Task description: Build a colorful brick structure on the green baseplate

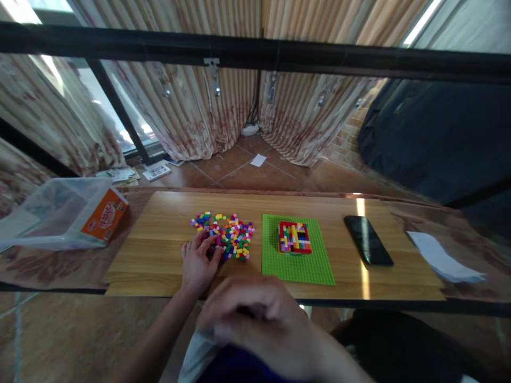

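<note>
My left hand (199,260) rests at the near left side of a loose pile of small coloured building bricks (235,234), its fingers bent but apart, the tips among the bricks. Closer to the camera is my right hand (263,327), blurred, above the table's front edge with its fingers curled in. Whatever it may hold is hidden. To the right of the pile lies a green studded baseplate (293,271). On it stands a low rectangular brick build (294,238) with a red rim and a multicoloured top.
A black phone (368,240) lies on the wooden tabletop (159,223), right of the baseplate. White paper (445,258) is at the far right. A clear plastic bin (56,213) with an orange label stands at the left. A dark bar (255,50) crosses in front of the curtains.
</note>
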`<state>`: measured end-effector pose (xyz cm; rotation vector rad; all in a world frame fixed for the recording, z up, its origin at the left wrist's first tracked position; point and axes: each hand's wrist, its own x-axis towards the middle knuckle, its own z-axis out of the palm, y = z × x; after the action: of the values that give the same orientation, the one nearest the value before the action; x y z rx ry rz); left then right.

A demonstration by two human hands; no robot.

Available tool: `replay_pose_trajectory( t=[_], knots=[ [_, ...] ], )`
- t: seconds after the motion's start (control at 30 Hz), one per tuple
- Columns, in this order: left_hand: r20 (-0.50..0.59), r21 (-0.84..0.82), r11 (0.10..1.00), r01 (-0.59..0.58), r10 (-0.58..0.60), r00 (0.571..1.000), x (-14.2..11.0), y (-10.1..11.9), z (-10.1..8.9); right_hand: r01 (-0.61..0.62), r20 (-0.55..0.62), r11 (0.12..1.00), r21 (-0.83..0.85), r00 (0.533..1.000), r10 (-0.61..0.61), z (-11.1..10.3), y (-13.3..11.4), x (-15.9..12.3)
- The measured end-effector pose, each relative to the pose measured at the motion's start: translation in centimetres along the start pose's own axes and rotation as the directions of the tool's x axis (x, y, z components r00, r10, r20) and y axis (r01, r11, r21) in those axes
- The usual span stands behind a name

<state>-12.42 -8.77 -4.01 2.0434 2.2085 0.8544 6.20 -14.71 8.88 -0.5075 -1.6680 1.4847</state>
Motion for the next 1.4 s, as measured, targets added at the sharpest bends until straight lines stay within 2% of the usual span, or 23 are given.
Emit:
replay_pose_trajectory(
  t=[0.03, 0.1, 0.17, 0.23, 0.33, 0.53, 0.67, 0.8, 0.93, 1.13, 1.27, 1.4],
  knots=[
    [-0.001, -0.007, 1.000, -0.002, 0.002, 1.000, 0.0, 0.0, -0.1, -0.095, -0.100, 0.989, -0.113, 0.991, 0.084, -0.8, 1.4, 1.2],
    [-0.012, -0.021, 1.000, -0.011, 0.011, 1.000, 0.0, 0.0, -0.2, -0.259, -0.306, 0.905, -0.338, 0.939, 0.155, -2.0, 4.6, 2.5],
    [-0.029, -0.035, 0.999, -0.030, 0.029, 0.999, -0.1, 0.0, -0.2, -0.342, -0.370, 0.865, -0.366, 0.907, 0.202, -2.6, 7.6, 2.5],
    [-0.049, -0.050, 0.997, -0.051, 0.048, 0.998, -0.1, -0.1, -0.1, -0.378, -0.397, 0.854, -0.358, 0.889, 0.227, -2.8, 9.5, 2.1],
    [-0.073, -0.065, 0.994, -0.088, 0.083, 0.994, -0.2, -0.2, -0.1, -0.402, -0.422, 0.826, -0.396, 0.878, 0.225, -3.0, 10.5, 2.4],
    [-0.101, -0.087, 0.975, -0.203, 0.194, 0.976, -0.3, -0.5, -0.1, -0.401, -0.386, 0.749, -0.527, 0.899, 0.209, -2.9, 11.3, 5.7],
    [-0.125, -0.130, 0.949, -0.286, 0.270, 0.955, -0.4, -0.8, 0.0, -0.367, -0.328, 0.792, -0.487, 0.918, 0.223, -2.8, 12.6, 6.9],
    [-0.136, -0.144, 0.943, -0.301, 0.282, 0.950, -0.5, -0.8, 0.3, -0.340, -0.319, 0.851, -0.399, 0.922, 0.218, -3.0, 13.7, 6.7],
    [-0.118, -0.113, 0.964, -0.241, 0.228, 0.967, -0.3, -0.8, 0.7, -0.351, -0.407, 0.872, -0.340, 0.891, 0.200, -3.6, 13.6, 6.1],
    [-0.100, -0.137, 0.970, -0.203, 0.191, 0.977, -0.2, -0.4, 0.4, -0.330, -0.530, 0.899, -0.288, 0.837, 0.137, -5.8, 11.1, 3.4],
    [-0.107, -0.163, 0.971, -0.174, 0.158, 0.982, -0.3, -0.1, -0.1, -0.335, -0.616, 0.921, -0.200, 0.774, 0.148, -8.3, 9.2, 0.5],
    [-0.113, -0.168, 0.972, -0.164, 0.147, 0.983, -0.2, 0.0, -0.3, -0.407, -0.721, 0.869, -0.280, 0.687, 0.089, -11.8, 7.3, -1.9]
  ],
)
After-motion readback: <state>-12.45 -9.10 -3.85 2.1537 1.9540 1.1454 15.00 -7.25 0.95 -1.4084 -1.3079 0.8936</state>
